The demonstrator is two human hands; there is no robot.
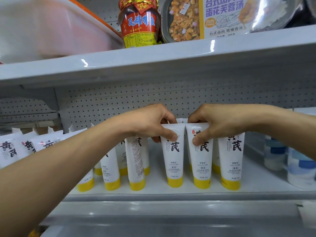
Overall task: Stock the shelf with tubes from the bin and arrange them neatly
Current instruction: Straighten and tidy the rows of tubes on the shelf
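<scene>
On the shelf [171, 191], the left hand [150, 122] pinches one upright tube [174, 161], the right hand [217, 124] the neighbouring tube [202, 163].

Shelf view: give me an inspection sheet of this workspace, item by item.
Surface: white shelf, tubes standing cap-down in rows.
Job's things: white tubes with yellow caps; one turned barcode-out.
Clutter: packs at left, blue-white containers at right.
Hands: left hand pinches one tube's top; right hand pinches the next.
Cables: nothing seen.
Surroundings: pegboard behind; above, pink bin, jar, meal box.
</scene>
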